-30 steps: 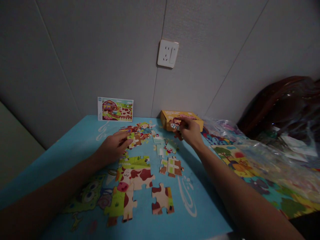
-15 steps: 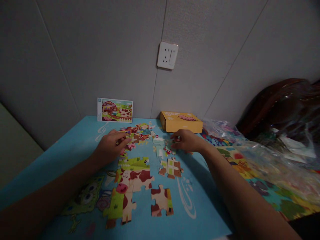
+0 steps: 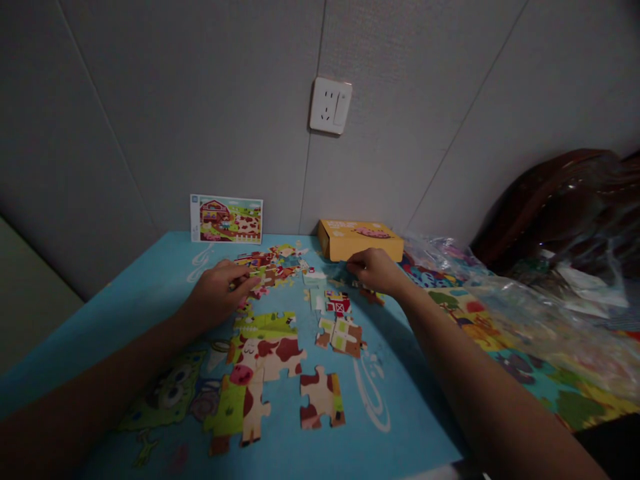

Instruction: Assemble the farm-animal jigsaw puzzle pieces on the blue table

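Note:
My left hand (image 3: 220, 290) is closed in a pinch at the left of the loose pieces, with a green-and-brown puzzle piece (image 3: 261, 273) at its fingertips. Just in front of the yellow box, my right hand (image 3: 377, 272) has its thumb and fingers together; what lies between them is hidden. Below it on the table is a brown puzzle piece (image 3: 373, 297). A red barn piece (image 3: 339, 304) lies beside pale pieces (image 3: 316, 300). Nearer me are joined cow pieces (image 3: 267, 357), a separate brown-and-white piece (image 3: 321, 398) and a brown-and-green piece (image 3: 346, 335).
A picture card (image 3: 227, 220) leans on the wall at the back left. The yellow box (image 3: 363, 243) stands at the back right of the blue table (image 3: 165, 293). Plastic wrapping (image 3: 540, 327) covers colourful sheets on the right. A socket (image 3: 331, 107) is on the wall.
My right hand has moved up and slightly right, off the red barn piece, which now lies flat beside the pale pieces. The brown-and-green piece has turned slightly. My left hand stays nearly still.

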